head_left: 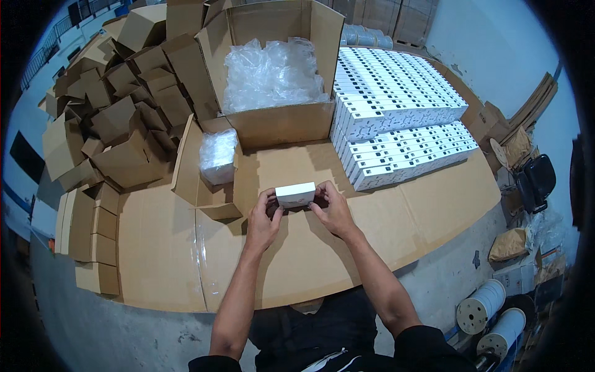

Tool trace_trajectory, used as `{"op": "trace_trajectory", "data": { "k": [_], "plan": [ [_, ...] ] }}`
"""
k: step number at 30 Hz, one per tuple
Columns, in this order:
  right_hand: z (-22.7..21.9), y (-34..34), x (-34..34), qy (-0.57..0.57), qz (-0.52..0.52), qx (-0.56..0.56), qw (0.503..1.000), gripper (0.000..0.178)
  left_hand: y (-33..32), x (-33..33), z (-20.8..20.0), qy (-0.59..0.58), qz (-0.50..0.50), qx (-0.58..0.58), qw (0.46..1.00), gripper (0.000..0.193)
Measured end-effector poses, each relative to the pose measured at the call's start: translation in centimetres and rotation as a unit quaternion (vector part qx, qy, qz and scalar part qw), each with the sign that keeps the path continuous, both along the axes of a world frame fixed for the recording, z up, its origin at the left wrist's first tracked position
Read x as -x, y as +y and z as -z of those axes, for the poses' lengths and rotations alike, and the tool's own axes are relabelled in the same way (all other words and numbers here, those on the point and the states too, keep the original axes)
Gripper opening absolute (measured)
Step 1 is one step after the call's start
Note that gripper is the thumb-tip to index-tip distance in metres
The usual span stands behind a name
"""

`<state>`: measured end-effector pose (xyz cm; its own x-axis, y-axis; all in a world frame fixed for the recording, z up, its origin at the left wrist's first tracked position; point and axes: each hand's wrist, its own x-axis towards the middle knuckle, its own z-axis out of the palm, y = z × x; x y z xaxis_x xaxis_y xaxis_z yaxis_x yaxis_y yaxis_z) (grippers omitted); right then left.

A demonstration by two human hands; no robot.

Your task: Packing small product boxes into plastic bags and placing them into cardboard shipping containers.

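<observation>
Between my two hands is a small white box [295, 194], held just over the cardboard-covered table [310, 266]. My left hand [264, 220] grips its left end, and my right hand [333, 209] has the right end, thumbs on the near side. Just left of my hands stands an open carton [221, 211] with clear plastic-wrapped packs [218, 156] inside. Behind it, a large open carton [279, 124] is heaped with clear plastic bags [273, 74]. To the right, long rows of white boxes [396, 118] like the held one are stacked in tiers.
A tall pile of open brown cartons [124, 118] fills the left back. Closed brown boxes [93, 242] line the table's left edge. On the floor at right lie cable spools [481, 306], a black chair [535, 180] and a brown paper bag [508, 244].
</observation>
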<state>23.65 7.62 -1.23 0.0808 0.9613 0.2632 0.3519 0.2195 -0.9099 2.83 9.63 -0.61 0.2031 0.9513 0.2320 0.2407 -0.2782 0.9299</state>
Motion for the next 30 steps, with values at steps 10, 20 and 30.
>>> {"op": "trace_trajectory", "data": {
  "k": [10, 20, 30],
  "plan": [
    [-0.1, -1.4, -1.2, -0.276, 0.007, -0.032, 0.961, 0.048, 0.0, 0.0, 0.1, 0.013, -0.035, -0.056, 0.998, 0.061],
    [0.2, -1.8, -0.9, -0.345, 0.034, -0.016, 0.938, 0.051, 3.2, -2.8, -9.5, 0.006, -0.144, -0.250, 0.957, 0.023],
    [-0.2, -1.6, -0.3, -0.372, 0.058, -0.018, 0.926, 0.061, 26.8, -5.8, -17.3, 0.111, -0.186, -0.288, 0.933, 0.024]
  ]
}}
